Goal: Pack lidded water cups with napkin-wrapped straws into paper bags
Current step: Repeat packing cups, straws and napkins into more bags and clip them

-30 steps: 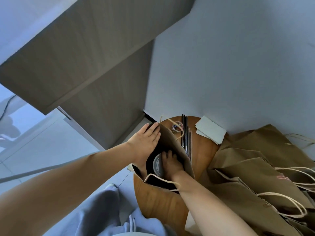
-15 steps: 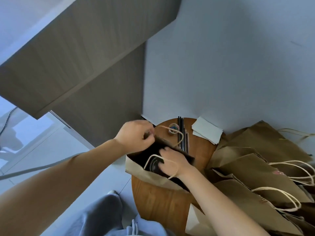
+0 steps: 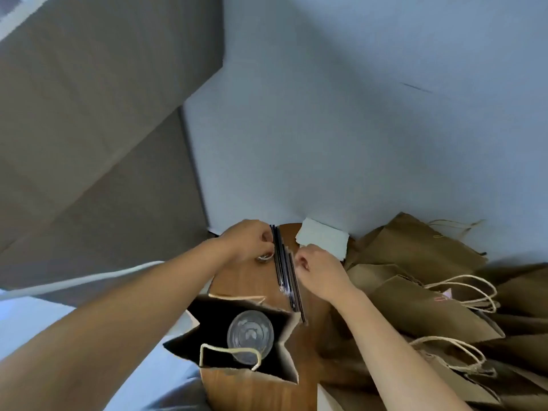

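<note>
An open brown paper bag point(image 3: 292, 361) stands on the near part of the round wooden table point(image 3: 243, 280). Inside it sits a clear lidded cup point(image 3: 250, 336), seen from above. Beyond the bag lies a bundle of black straws point(image 3: 285, 272). My left hand point(image 3: 247, 241) has its fingers curled at the far end of the straws and appears to pinch them. My right hand point(image 3: 318, 269) is curled too, its fingertips at the right edge of the straws; what it holds is hidden. A stack of white napkins point(image 3: 323, 240) lies just behind my right hand.
A pile of flat brown paper bags point(image 3: 430, 304) with cord handles fills the right side. A small round thing point(image 3: 264, 257) lies under my left hand. A grey cabinet point(image 3: 89, 143) rises at the left and a pale wall stands behind the table.
Both hands have come out of the bag and moved away from me to the straws. The bag now stands open by itself with the cup inside.
</note>
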A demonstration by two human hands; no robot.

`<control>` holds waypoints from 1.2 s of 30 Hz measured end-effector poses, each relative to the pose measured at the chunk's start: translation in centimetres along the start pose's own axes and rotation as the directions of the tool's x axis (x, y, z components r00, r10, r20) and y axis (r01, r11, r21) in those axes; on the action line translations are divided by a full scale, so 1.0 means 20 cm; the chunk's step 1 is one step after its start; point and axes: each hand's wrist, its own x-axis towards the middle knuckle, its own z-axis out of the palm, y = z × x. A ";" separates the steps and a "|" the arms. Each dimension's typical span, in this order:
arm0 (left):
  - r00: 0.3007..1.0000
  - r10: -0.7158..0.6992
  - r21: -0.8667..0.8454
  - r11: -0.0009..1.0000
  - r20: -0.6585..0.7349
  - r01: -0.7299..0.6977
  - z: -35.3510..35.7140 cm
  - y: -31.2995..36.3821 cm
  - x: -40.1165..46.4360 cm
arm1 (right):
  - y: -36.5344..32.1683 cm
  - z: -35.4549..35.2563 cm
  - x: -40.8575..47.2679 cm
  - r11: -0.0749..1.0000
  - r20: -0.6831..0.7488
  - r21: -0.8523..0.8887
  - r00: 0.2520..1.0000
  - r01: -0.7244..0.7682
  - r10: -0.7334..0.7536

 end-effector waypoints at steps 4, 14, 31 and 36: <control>0.993 0.022 0.102 0.994 0.117 -0.035 0.08 -0.04 0.30 | 0.16 0.11 0.22 0.973 -0.002 0.130 0.981 -0.190 0.192; 0.970 0.132 -0.116 0.987 0.202 -0.110 0.38 -0.28 0.77 | 0.57 0.44 0.72 0.907 0.004 0.112 0.913 -0.405 0.407; 0.940 -0.036 -0.182 0.978 0.340 0.104 0.49 -0.35 0.82 | 0.68 0.55 0.94 0.911 0.089 -0.333 0.953 -0.244 0.288; 0.932 -0.061 -0.204 0.969 0.358 0.142 0.49 -0.31 0.82 | 0.70 0.53 0.96 0.907 0.110 -0.354 0.953 -0.228 0.283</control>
